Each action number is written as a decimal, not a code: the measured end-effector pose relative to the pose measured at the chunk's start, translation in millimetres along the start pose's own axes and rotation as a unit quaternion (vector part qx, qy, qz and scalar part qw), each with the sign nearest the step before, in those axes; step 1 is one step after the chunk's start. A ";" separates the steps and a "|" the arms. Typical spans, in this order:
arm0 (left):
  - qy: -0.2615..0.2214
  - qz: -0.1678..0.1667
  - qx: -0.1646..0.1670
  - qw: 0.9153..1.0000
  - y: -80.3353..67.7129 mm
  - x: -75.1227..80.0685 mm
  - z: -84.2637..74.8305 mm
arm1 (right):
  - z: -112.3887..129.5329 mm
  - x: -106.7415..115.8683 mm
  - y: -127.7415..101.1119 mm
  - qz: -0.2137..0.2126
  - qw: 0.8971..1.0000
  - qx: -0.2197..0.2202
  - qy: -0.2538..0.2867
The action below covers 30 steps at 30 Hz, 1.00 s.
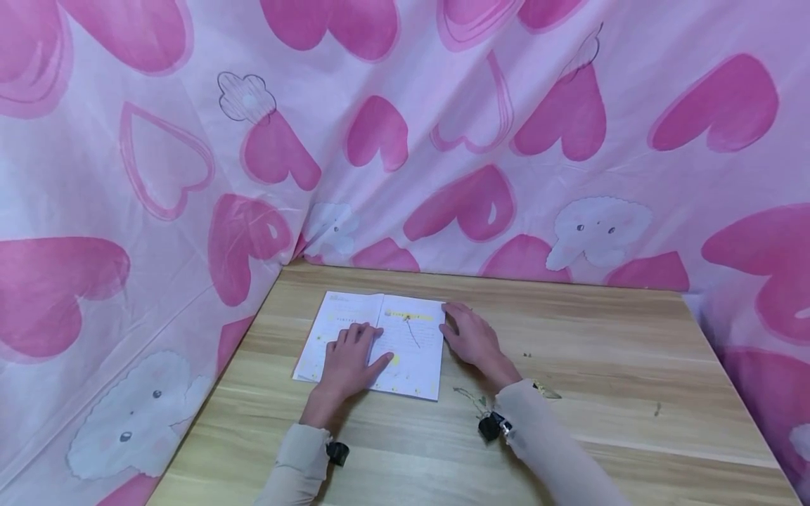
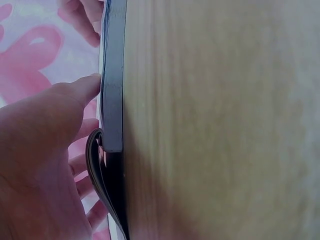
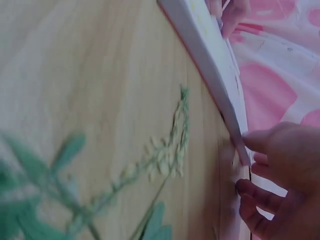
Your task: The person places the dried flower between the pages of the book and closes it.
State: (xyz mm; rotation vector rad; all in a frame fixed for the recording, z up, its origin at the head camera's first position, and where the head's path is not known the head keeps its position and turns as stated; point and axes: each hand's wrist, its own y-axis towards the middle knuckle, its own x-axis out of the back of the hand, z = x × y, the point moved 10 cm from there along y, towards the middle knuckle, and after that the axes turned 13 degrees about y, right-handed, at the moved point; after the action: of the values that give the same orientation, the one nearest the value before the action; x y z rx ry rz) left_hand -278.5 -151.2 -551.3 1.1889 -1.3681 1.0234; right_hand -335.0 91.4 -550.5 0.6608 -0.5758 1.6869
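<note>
An open book (image 1: 414, 383) with white pages and yellow print lies on the wooden table. Across the upper part of its right page is a thin dark plant stem (image 1: 413, 336). My left hand (image 1: 348, 358) rests flat over the middle fold with its fingers spread, the thumb reaching onto the right page. At the right edge, near the upper corner, my right hand (image 1: 471, 337) touches the book with thumb and fingertips. In the right wrist view its thumb (image 3: 257, 141) meets the page edge, and the other fingers are loosely bent beside the corner.
A leafy green sprig (image 3: 165, 155) lies on the table (image 1: 633, 351) near my right wrist. A small yellow-flowered piece (image 1: 544, 390) lies by the right sleeve, with tiny plant bits (image 1: 657, 407) farther right. A pink heart-patterned cloth (image 1: 443, 140) hangs behind the table.
</note>
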 end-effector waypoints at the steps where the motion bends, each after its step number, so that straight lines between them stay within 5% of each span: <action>1: 0.001 0.000 0.000 1.000 -0.1 -0.8 0.3 | -1.3 -0.3 0.2 0.006 1.000 0.003 -0.004; 18: 0.025 -0.017 -0.008 1.000 -6.1 7.1 -11.1 | 5.9 -5.6 0.3 0.031 0.997 0.029 -0.068; 22: 0.023 -0.054 -0.015 0.998 -5.9 16.7 -17.1 | 9.3 -4.4 1.2 0.032 0.996 0.033 -0.078; 27: 0.000 -0.143 -0.094 0.985 -11.1 35.2 -49.1 | 10.4 -3.6 0.4 0.033 0.996 0.031 -0.081; 30: -0.017 -0.132 -0.159 0.978 -17.1 32.5 -76.2 | 9.2 -4.9 -2.4 0.036 0.996 0.028 -0.076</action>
State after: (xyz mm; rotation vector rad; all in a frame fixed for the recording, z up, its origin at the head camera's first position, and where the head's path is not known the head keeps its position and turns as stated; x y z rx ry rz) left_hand -249.9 -83.5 -509.5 1.1137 -1.3011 0.5740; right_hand -330.7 82.1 -547.3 0.8218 -0.6687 1.7338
